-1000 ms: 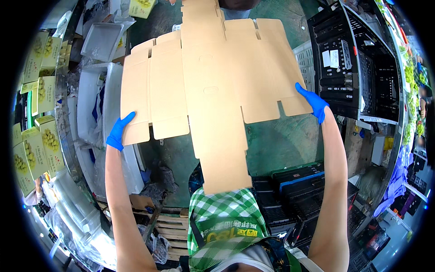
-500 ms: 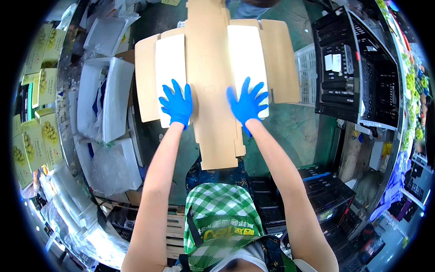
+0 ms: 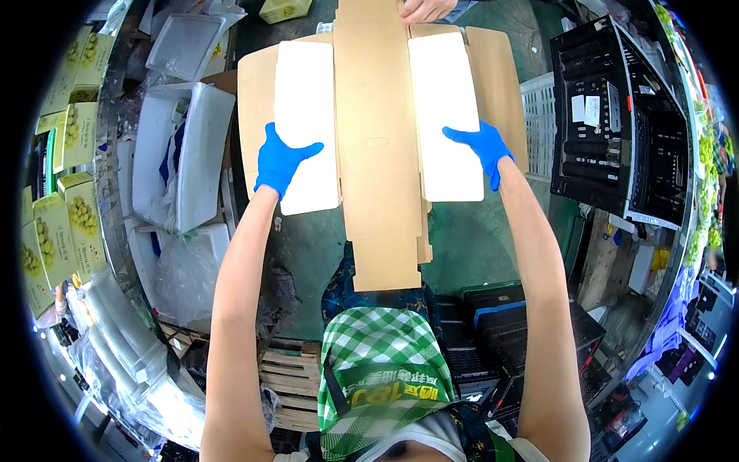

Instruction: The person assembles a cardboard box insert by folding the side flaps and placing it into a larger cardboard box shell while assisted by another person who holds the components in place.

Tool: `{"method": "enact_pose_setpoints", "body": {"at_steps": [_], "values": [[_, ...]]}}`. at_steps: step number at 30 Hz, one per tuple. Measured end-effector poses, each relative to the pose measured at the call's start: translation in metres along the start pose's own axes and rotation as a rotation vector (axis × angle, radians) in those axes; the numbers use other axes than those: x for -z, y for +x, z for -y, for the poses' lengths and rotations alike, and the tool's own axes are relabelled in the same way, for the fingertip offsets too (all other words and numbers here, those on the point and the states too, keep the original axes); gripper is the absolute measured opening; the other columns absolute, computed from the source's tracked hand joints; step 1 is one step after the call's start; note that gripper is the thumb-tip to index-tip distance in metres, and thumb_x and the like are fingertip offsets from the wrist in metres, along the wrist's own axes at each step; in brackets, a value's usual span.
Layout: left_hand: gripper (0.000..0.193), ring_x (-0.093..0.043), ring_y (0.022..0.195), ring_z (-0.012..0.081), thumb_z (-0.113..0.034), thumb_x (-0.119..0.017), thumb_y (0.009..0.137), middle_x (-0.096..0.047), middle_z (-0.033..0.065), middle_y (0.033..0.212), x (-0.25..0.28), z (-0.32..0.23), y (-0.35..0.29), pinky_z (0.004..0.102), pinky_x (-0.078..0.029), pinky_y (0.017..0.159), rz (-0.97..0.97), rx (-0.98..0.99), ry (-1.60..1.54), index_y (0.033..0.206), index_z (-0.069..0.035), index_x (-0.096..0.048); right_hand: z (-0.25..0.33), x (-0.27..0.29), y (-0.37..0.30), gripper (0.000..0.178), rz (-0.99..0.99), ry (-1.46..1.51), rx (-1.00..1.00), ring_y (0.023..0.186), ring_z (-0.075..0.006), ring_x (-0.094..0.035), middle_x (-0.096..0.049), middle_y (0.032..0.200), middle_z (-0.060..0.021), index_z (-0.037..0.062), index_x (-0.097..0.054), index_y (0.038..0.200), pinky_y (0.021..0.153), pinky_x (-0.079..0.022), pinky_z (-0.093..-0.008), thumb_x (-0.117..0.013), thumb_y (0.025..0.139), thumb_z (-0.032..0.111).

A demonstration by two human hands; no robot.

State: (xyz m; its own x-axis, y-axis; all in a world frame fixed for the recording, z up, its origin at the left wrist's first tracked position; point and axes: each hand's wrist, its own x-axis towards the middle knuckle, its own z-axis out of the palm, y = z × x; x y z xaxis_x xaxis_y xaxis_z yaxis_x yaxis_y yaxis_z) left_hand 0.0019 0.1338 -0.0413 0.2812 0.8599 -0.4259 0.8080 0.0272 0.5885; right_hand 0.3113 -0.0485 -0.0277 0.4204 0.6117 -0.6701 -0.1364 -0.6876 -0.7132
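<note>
A long brown cardboard blank (image 3: 379, 185) stretches away from me, with wide brown flaps spread to each side. Two white rectangular panels (image 3: 306, 92) lie on it, one left and one right of its middle strip. My left hand (image 3: 279, 160), in a blue glove, rests at the outer edge of the left panel, its thumb stretched over the white face. At the outer edge of the right white panel (image 3: 446, 108) is my right hand (image 3: 486, 151), also gloved in blue, its thumb pointing inward. The fingertips of both hands are partly hidden.
Another person's hand (image 3: 428, 9) touches the far end of the cardboard. White foam boxes (image 3: 202, 154) stand to the left, beside green fruit cartons (image 3: 48, 239). A black plastic crate (image 3: 589, 115) is at the right. A wooden pallet (image 3: 289, 385) lies low on the left.
Both my hands have gone from lying flat with spread fingers on the white panels to their outer edges, thumbs apart. Another person's hand has come into view at the far end.
</note>
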Motion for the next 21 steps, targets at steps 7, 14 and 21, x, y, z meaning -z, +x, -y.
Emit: {"method": "enact_pose_setpoints", "body": {"at_steps": [7, 14, 21], "values": [[0.095, -0.063, 0.081, 0.0374, -0.009, -0.067, 0.075, -0.044, 0.0242, 0.125, -0.036, -0.082, -0.037, 0.0410, -0.053, 0.066, -0.253, -0.116, 0.400, 0.147, -0.012, -0.005, 0.030, -0.079, -0.016, 0.061, -0.419, -0.631, 0.235, 0.093, -0.0363, -0.062, -0.064, 0.097, -0.0205, 0.0105, -0.040, 0.133, 0.080, -0.050, -0.0428, -0.065, 0.079, 0.023], [0.060, -0.060, 0.092, 0.0401, -0.018, -0.062, 0.081, -0.031, 0.0209, 0.139, -0.038, -0.092, -0.037, 0.0397, -0.050, 0.081, 0.319, -0.846, 0.204, 0.134, -0.008, -0.037, 0.035, -0.127, -0.028, 0.055, -0.500, -0.580, 0.452, 0.096, -0.0341, -0.061, -0.038, 0.134, -0.0137, 0.0248, -0.044, 0.130, 0.078, -0.051, -0.0398, -0.056, 0.080, 0.006], [0.073, -0.050, 0.110, 0.0353, -0.043, -0.078, 0.066, -0.033, 0.0149, 0.139, 0.019, -0.054, -0.012, 0.0403, -0.044, 0.094, 0.851, -1.188, 0.324, 0.127, -0.012, -0.052, 0.014, -0.051, -0.048, 0.018, 0.124, -0.477, 0.789, 0.092, -0.0248, -0.059, -0.028, 0.147, -0.0114, 0.0133, -0.067, 0.098, 0.082, -0.048, -0.0337, -0.064, 0.080, 0.011]]}}
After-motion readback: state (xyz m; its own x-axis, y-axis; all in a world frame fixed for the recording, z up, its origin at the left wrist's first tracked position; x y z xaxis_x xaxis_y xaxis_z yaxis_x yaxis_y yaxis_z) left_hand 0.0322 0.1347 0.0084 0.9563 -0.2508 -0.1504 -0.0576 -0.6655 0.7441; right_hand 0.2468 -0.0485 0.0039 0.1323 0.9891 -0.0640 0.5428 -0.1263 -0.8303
